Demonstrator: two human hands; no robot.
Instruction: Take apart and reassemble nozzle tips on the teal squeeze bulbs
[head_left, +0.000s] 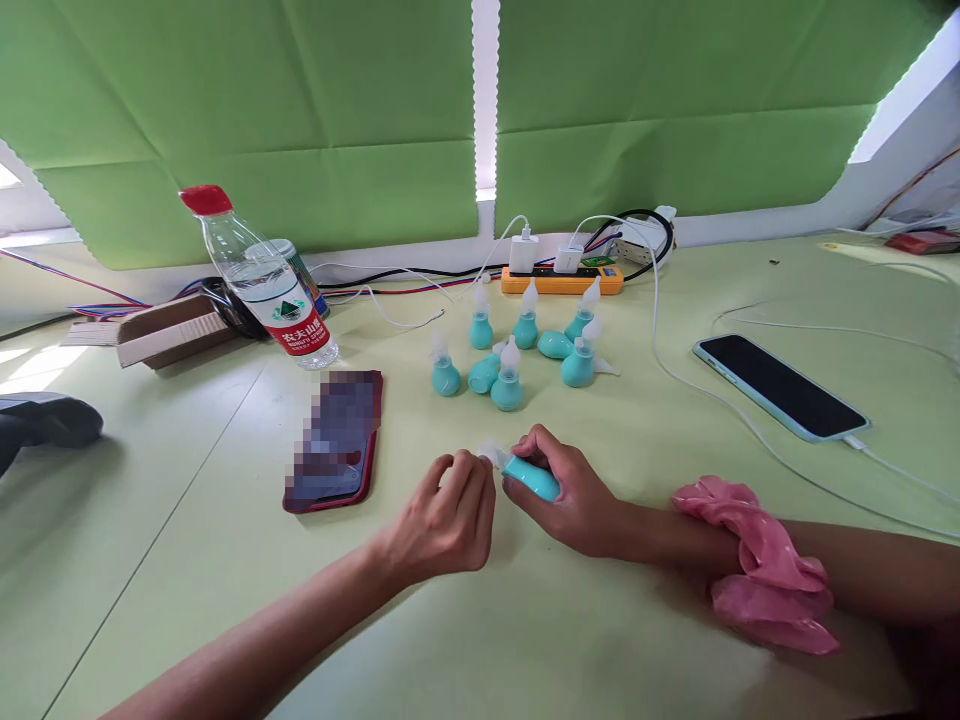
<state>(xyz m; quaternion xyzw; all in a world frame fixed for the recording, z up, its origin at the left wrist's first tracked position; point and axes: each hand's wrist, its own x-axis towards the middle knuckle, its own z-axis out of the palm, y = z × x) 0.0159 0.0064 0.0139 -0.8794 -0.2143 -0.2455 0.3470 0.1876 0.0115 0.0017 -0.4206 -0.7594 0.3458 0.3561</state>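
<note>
My right hand (566, 490) is closed around a turquoise bulb syringe (534, 480) that lies tilted, its clear tip toward the left. At that tip, my left hand (454, 510) pinches a small translucent piece (489, 452), mostly hidden by the fingers; whether it is joined to the syringe I cannot tell. Behind the hands, several like bulb syringes stand upright with translucent nozzles, among them a front one (507, 388) and a left one (445, 376). Two others, a middle one (484, 374) and a right one (555, 345), lie on their sides.
A red-cased phone (337, 450) lies left, beneath a water bottle (277, 290) and an open cardboard box (176, 325). An orange power strip (562, 284) with chargers sits at the back. Another phone (780, 385) charges at right, its white cable crossing the table (585, 640).
</note>
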